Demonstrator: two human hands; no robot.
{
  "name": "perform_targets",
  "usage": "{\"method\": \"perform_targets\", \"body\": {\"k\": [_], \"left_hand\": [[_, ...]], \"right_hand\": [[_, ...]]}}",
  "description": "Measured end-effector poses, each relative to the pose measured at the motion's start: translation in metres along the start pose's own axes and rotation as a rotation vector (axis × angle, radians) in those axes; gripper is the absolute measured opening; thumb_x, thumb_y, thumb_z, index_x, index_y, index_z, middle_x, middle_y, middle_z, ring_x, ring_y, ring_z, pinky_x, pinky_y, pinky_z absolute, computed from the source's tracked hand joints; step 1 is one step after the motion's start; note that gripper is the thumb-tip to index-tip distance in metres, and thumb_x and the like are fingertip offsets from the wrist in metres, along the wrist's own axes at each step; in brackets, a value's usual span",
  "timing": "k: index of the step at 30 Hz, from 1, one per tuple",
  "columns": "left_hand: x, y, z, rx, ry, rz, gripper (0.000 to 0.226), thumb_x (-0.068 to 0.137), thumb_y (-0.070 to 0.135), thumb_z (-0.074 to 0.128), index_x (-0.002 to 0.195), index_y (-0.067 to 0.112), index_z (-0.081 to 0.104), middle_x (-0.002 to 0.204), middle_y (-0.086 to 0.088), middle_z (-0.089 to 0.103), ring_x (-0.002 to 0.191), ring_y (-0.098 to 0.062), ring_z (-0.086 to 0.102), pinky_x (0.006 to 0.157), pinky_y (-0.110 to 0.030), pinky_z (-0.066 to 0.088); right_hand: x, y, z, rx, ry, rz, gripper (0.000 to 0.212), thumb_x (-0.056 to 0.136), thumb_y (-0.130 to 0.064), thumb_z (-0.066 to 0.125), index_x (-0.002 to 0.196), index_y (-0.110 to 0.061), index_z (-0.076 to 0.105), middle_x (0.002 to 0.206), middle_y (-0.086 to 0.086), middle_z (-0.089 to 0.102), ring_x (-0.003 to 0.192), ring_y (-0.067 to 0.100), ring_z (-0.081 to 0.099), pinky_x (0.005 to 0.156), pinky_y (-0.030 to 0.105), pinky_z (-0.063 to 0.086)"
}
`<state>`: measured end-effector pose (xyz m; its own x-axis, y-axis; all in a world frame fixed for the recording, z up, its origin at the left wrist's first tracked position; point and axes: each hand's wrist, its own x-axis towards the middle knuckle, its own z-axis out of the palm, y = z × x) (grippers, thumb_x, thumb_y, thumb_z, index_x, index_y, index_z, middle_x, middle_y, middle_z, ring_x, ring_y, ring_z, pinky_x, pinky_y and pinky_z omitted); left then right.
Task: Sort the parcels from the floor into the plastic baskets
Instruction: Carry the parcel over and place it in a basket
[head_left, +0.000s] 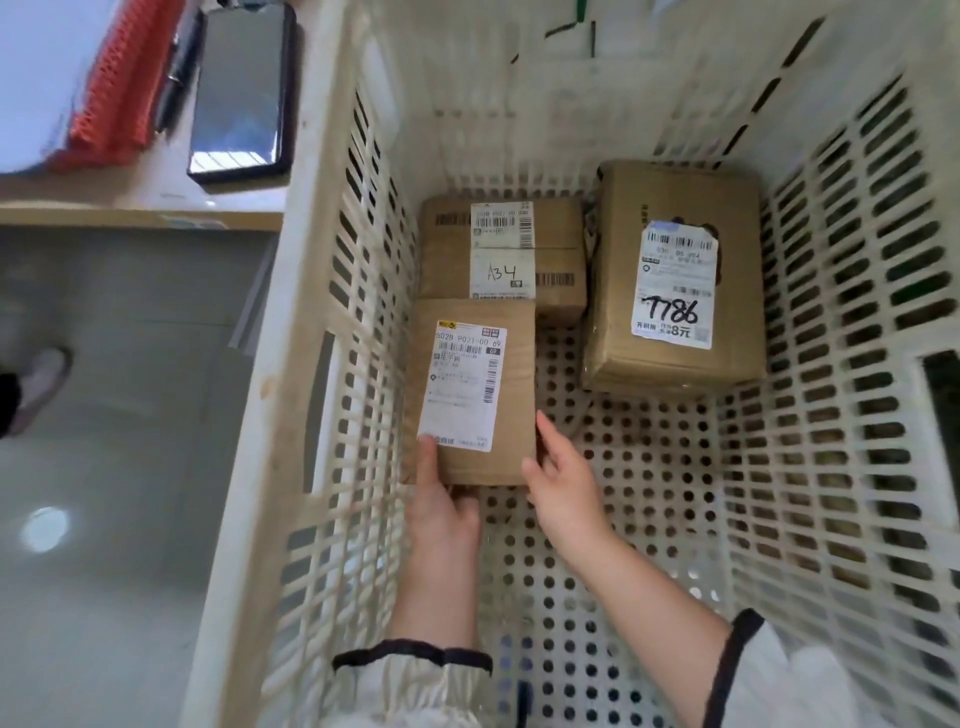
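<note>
Gripping with left hand (441, 512) near end of parcel (475, 395). Touching its right edge with straight-fingered right hand (563, 483), beside left wall of basket (363, 249).

Cream perforated basket (332, 218); brown parcels (675, 291), white labels; red mesh (119, 88); black phone (241, 88).

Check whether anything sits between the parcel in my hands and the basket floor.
Nothing visible does. The left hand grips the parcel, the right hand touches its edge, by the basket's left wall; the A34 box lies beyond, the 7786 box to the right.
</note>
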<state>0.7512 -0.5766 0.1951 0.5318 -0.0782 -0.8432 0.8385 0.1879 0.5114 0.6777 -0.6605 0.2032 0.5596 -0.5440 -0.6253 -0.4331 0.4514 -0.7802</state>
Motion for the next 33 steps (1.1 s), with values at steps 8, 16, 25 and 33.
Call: {"method": "perform_targets", "body": {"k": [8,16,25,33], "left_hand": [[0.013,0.003,-0.002,-0.273,-0.063,-0.039,0.024,0.089,0.033,0.061,0.100,0.012,0.064,0.098,-0.007,0.074,0.100,-0.024,0.067,0.099,-0.048,0.047],[0.019,0.000,-0.007,-0.251,-0.091,-0.054,0.026,0.088,0.034,0.061,0.100,0.011,0.063,0.094,-0.008,0.074,0.097,-0.024,0.067,0.097,-0.047,0.048],[0.028,-0.002,-0.012,-0.202,-0.059,-0.028,0.034,0.083,0.035,0.064,0.108,0.011,0.060,0.106,-0.009,0.070,0.100,-0.024,0.065,0.093,-0.045,0.051],[0.032,-0.005,-0.015,-0.050,0.017,-0.027,0.045,0.077,0.048,0.066,0.104,0.013,0.059,0.106,-0.010,0.068,0.102,-0.026,0.063,0.095,-0.046,0.049]], "right_hand": [[0.005,0.007,0.001,-0.049,-0.041,0.015,0.059,0.094,0.002,0.047,0.147,-0.018,0.028,0.128,-0.018,0.042,0.097,-0.023,0.045,0.080,-0.006,0.035],[0.004,0.006,-0.001,-0.084,-0.042,0.023,0.058,0.094,0.000,0.048,0.146,-0.018,0.028,0.144,-0.009,0.040,0.108,-0.016,0.044,0.083,-0.004,0.035],[0.006,0.010,0.004,-0.092,-0.030,0.003,0.058,0.095,-0.001,0.048,0.146,-0.017,0.028,0.135,-0.017,0.037,0.108,-0.019,0.041,0.084,-0.006,0.034],[0.006,0.013,0.007,-0.081,-0.021,-0.009,0.057,0.095,0.001,0.047,0.146,-0.015,0.028,0.139,-0.013,0.039,0.103,-0.025,0.045,0.088,-0.002,0.036]]}}
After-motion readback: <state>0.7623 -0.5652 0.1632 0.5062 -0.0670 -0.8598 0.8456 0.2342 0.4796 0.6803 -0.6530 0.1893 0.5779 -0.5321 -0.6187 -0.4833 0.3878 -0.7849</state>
